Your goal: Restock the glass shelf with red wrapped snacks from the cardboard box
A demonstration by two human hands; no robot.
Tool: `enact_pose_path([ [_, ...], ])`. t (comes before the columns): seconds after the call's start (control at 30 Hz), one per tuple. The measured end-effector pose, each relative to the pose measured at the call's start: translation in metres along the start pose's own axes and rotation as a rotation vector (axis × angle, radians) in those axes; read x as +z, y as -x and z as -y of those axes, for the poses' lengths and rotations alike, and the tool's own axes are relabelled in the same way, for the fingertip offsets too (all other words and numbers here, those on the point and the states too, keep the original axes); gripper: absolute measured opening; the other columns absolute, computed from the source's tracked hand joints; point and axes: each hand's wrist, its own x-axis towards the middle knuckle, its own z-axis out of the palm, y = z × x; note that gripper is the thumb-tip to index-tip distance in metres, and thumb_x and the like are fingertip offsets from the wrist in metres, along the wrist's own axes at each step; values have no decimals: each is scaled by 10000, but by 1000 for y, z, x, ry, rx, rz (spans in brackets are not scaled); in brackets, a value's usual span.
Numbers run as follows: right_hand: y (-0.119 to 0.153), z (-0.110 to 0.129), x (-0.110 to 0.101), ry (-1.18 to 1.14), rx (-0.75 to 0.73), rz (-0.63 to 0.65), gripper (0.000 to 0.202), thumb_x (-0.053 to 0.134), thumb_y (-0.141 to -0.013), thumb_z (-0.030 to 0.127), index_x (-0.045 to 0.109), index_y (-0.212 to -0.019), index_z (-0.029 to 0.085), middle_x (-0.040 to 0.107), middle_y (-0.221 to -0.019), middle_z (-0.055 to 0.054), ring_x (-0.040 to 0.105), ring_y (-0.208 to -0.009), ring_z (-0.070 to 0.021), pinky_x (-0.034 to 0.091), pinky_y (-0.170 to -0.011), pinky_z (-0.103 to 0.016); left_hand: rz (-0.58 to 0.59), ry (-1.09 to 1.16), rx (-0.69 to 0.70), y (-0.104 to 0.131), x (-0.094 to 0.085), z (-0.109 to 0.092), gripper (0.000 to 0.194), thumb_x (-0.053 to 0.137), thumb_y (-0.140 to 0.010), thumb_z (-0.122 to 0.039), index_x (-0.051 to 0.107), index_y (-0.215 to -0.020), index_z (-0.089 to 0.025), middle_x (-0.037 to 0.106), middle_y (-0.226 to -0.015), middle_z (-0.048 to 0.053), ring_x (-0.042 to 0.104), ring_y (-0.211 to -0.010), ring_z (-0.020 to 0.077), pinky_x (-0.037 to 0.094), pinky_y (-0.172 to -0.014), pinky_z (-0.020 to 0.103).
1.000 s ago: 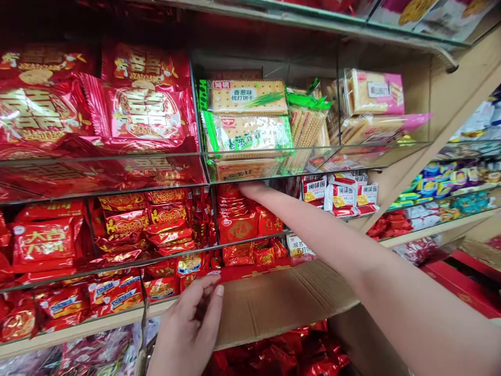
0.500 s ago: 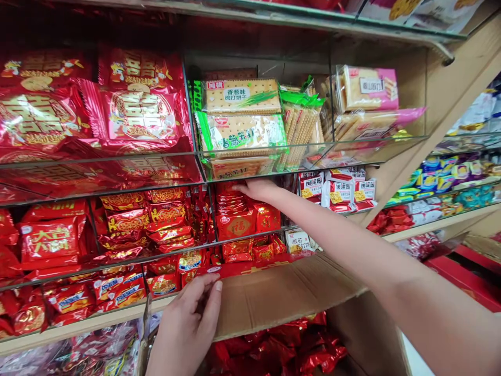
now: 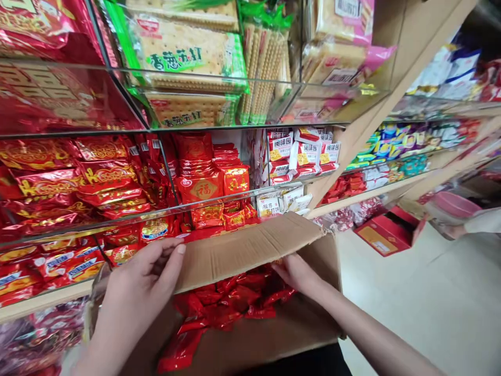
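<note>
1. Resting the left hand (image 3: 146,279) at the left end of the raised flap (image 3: 242,253), half curled, with thumb and forefinger tips near each other; cannot tell whether gripping that edge or only touching it
2. Reaching with the right hand (image 3: 299,274) into the cardboard box (image 3: 254,344), just under the right part of the flap, fingertips partly hidden near the red packets (image 3: 237,300); cannot tell whether closed on one
3. Seeing those glossy red packets piled loosely inside the cardboard box, below the flap, with one trailing toward the lower left
4. Facing, beyond the flap, shelf packets in red and gold (image 3: 203,188) stacked in a compartment, with red-and-white packets (image 3: 307,151) to the right and white packets (image 3: 279,202) lower down
5. Looking higher, finding green-edged crackers (image 3: 188,52) lying flat behind a clear shelf front, beside pink-ended packs (image 3: 338,57) farther right
6. Noting at far right, well apart from both hands, a red carton (image 3: 385,230) standing on the pale floor (image 3: 379,287), near a pink basin (image 3: 454,203)
</note>
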Motion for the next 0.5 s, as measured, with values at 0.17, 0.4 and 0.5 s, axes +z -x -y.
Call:
enact_pose_path([
  [0.17, -37, -38, 56, -40, 53, -145, 253, 557, -698, 80, 627, -930, 153, 638, -1029, -124, 559, -1001, -254, 430, -866, -396, -16, 14, -49, 2, 0, -2, 224, 477, -791, -391, 615, -790, -215, 685, -698, -39, 634, -601, 130, 489, -599, 244],
  [0.4, -2, -21, 25, -132, -104, -178, 105, 509, -798, 219, 603, -758, 194, 616, -784, -58, 560, -784, -192, 449, -735, -312, -349, 247, 240, 51, 1, -1, 184, 577, -732, -175, 597, -905, -233, 645, -820, 3, 616, -759, 162, 494, -724, 310],
  [0.5, 28, 1, -3, -345, -98, -201, 164, 465, -838, 300, 526, -724, 200, 531, -709, -24, 504, -673, -154, 418, -640, -267, -83, 307, 159, 74, 18, -12, 196, 544, -781, -241, 592, -971, -249, 650, -848, 12, 620, -777, 162, 502, -717, 288],
])
